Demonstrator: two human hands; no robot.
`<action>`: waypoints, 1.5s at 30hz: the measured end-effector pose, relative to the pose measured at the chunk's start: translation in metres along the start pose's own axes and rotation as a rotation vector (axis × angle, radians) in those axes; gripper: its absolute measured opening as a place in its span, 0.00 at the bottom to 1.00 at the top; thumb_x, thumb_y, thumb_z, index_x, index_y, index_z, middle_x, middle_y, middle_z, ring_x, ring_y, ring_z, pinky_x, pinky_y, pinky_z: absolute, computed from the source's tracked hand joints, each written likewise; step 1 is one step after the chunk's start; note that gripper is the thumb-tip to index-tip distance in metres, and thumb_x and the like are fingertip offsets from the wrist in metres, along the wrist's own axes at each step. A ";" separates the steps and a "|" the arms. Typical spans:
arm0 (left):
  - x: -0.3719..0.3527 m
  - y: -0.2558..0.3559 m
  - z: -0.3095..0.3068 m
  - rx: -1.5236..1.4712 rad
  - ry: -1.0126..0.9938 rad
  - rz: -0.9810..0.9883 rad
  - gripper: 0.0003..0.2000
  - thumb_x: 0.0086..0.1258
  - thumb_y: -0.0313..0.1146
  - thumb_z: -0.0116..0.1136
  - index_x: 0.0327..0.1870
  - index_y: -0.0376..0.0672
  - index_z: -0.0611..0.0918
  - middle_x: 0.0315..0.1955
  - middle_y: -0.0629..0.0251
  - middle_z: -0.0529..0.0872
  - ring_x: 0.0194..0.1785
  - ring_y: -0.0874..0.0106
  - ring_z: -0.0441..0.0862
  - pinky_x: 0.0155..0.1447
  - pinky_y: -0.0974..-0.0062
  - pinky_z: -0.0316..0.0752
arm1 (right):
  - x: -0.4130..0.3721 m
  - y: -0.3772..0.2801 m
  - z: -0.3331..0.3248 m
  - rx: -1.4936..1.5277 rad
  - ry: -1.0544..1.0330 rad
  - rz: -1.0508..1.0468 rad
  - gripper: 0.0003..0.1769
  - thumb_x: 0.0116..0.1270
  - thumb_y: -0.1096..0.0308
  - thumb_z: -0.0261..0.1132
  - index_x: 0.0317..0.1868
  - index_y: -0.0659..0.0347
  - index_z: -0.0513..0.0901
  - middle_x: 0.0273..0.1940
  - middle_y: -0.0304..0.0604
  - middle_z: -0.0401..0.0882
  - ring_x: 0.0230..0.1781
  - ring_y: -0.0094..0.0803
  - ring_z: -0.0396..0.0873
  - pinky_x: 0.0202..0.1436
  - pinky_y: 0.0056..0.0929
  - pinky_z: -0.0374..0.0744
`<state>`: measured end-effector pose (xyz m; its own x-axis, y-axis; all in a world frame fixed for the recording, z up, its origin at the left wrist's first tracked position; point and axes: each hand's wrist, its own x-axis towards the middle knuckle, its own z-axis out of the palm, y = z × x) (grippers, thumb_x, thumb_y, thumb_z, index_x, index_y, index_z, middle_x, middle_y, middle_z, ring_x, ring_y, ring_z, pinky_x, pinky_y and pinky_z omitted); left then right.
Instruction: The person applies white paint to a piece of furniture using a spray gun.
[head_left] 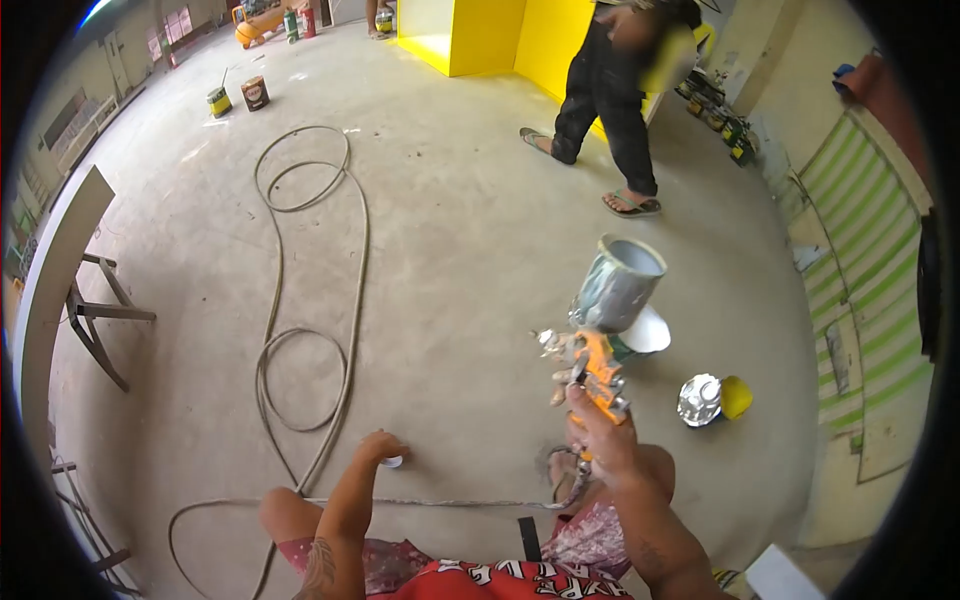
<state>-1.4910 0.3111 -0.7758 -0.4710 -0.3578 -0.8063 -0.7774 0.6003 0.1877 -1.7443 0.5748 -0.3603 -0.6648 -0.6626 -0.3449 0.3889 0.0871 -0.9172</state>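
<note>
My right hand (605,440) is wrapped around the handle of an orange paint spray gun (598,372), held up in front of my right knee. On top of the gun sits a paint-smeared metal cup (620,285), tilted, with its mouth toward me. A hose (430,502) runs from the bottom of the handle across the floor to the left. Over my left knee, my left hand (382,447) hangs low with its fingers curled at a small white round piece (393,461), mostly hidden under the hand.
Loops of hose (345,370) lie left of centre. A foil-covered can (700,400) stands at right, with a white-topped can (645,332) behind the spray gun. A person in black trousers (605,110) walks by a yellow panel (485,40). Paint cans (255,93) stand far left.
</note>
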 end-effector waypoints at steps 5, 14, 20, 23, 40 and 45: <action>-0.020 0.015 0.008 -0.035 0.255 -0.008 0.33 0.67 0.57 0.57 0.69 0.45 0.79 0.73 0.48 0.71 0.75 0.48 0.69 0.75 0.42 0.60 | -0.040 0.006 0.033 -0.014 0.012 -0.209 0.19 0.77 0.59 0.65 0.59 0.61 0.77 0.40 0.38 0.82 0.15 0.14 0.59 0.18 0.19 0.60; -0.043 0.023 0.012 -0.062 0.891 0.097 0.34 0.68 0.57 0.61 0.69 0.44 0.74 0.67 0.48 0.72 0.72 0.47 0.67 0.74 0.37 0.56 | -0.109 0.014 0.022 0.081 0.389 -0.251 0.13 0.75 0.58 0.67 0.53 0.52 0.75 0.29 0.30 0.73 0.13 0.16 0.58 0.17 0.21 0.60; -0.067 0.090 -0.023 -0.401 0.761 0.585 0.24 0.72 0.44 0.64 0.63 0.41 0.77 0.59 0.50 0.78 0.65 0.49 0.74 0.69 0.49 0.69 | -0.130 0.019 -0.036 0.169 0.519 -0.294 0.13 0.74 0.58 0.69 0.50 0.53 0.78 0.27 0.29 0.74 0.15 0.14 0.58 0.19 0.20 0.60; -0.066 0.155 -0.026 -0.534 0.626 0.725 0.21 0.75 0.44 0.62 0.60 0.39 0.79 0.57 0.50 0.81 0.59 0.52 0.81 0.62 0.58 0.76 | -0.096 0.044 -0.084 0.158 0.634 -0.351 0.11 0.75 0.58 0.68 0.48 0.54 0.79 0.25 0.28 0.72 0.14 0.14 0.57 0.19 0.20 0.59; 0.066 0.541 -0.093 -1.625 0.260 0.893 0.38 0.75 0.58 0.58 0.75 0.38 0.70 0.72 0.58 0.73 0.75 0.64 0.67 0.77 0.62 0.57 | 0.001 0.113 -0.248 0.002 0.376 -0.226 0.17 0.77 0.60 0.65 0.51 0.68 0.83 0.40 0.36 0.83 0.41 0.22 0.76 0.48 0.26 0.76; 0.069 0.565 -0.114 -1.713 0.469 0.601 0.35 0.76 0.57 0.57 0.70 0.33 0.75 0.65 0.58 0.79 0.65 0.64 0.75 0.70 0.64 0.68 | 0.024 0.110 -0.261 -0.063 0.309 -0.276 0.15 0.76 0.62 0.65 0.48 0.68 0.83 0.37 0.39 0.83 0.39 0.24 0.77 0.47 0.27 0.77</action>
<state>-2.0103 0.5441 -0.6611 -0.6353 -0.7182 -0.2840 0.1333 -0.4643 0.8756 -1.8839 0.7624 -0.5222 -0.9025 -0.4139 -0.1194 0.1360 -0.0107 -0.9907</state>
